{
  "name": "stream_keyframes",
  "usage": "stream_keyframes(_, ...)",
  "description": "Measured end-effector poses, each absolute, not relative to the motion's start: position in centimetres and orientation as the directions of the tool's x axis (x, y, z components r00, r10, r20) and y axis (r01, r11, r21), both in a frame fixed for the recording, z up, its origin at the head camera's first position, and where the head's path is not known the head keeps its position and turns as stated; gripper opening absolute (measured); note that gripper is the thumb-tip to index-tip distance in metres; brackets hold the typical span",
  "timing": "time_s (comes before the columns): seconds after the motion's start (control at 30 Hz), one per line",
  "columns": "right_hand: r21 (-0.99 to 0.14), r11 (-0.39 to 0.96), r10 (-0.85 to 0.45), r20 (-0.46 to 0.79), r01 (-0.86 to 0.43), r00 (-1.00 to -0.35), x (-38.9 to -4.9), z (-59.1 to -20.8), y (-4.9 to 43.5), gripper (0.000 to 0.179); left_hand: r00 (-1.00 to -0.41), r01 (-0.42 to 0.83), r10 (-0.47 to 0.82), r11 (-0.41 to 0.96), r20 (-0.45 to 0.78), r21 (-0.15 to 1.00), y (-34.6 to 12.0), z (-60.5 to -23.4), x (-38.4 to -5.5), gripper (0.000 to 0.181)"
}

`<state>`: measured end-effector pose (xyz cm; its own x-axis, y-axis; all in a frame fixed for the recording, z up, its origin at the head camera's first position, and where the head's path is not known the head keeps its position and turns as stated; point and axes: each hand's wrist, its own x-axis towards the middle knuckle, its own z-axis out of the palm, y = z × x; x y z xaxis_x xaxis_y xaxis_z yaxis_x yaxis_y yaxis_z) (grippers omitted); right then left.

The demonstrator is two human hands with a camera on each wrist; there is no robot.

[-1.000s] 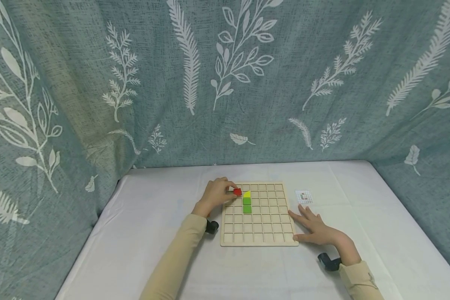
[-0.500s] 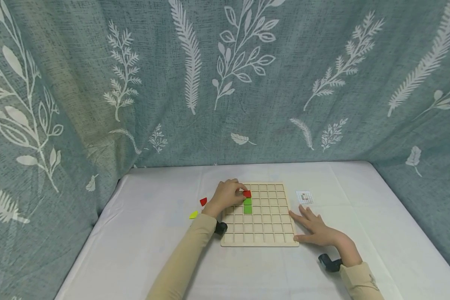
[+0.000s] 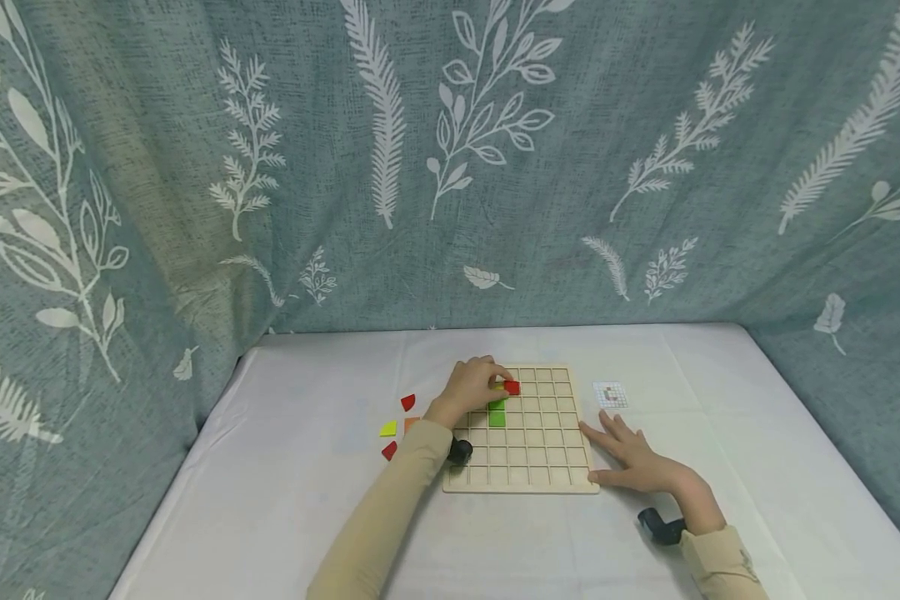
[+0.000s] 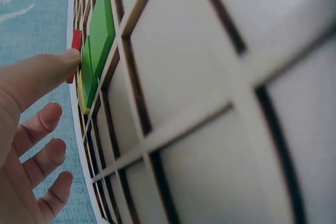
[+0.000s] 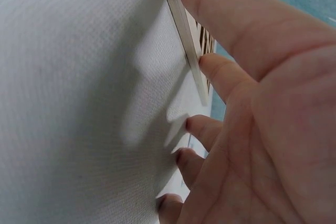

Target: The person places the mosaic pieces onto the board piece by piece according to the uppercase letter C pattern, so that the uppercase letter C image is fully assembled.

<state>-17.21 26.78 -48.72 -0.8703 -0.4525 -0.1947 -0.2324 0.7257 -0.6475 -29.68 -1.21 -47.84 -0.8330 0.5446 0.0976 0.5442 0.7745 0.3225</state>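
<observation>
Right hand (image 3: 627,457), with fingers spread, touches the wooden board (image 3: 528,457) at its four o'clock side, probably to keep it steady; left hand (image 3: 471,387) pinches a red tile (image 3: 513,388) near the board's twelve o'clock, perhaps because the tile is small.

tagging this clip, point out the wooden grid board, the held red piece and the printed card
Wooden grid board (image 3: 536,439), head view, on a bare cell
Held red piece (image 3: 512,388), head view, on its visible face
Printed card (image 3: 610,395), head view, on its middle

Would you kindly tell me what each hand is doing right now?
Left hand: holding a red piece.
Right hand: open, touching the board.
</observation>
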Motion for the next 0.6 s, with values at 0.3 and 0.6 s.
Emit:
stream_keyframes(0.3, -0.65, 0.725, -0.451, -0.196, -0.229, -0.871, -17.21, -48.83, 26.82, 0.077, -0.862, 0.493, 0.505, 0.815, 0.043, 0.305, -0.58, -47.82, -29.68, 0.027)
stream_keyframes(0.6, -0.645, 0.728, -0.448, -0.193, -0.231, -0.873, -17.31, -48.88, 26.8, 0.077, -0.874, 0.456, 0.487, 0.816, 0.002, 0.356, -0.61, -47.65, -29.4, 0.03)
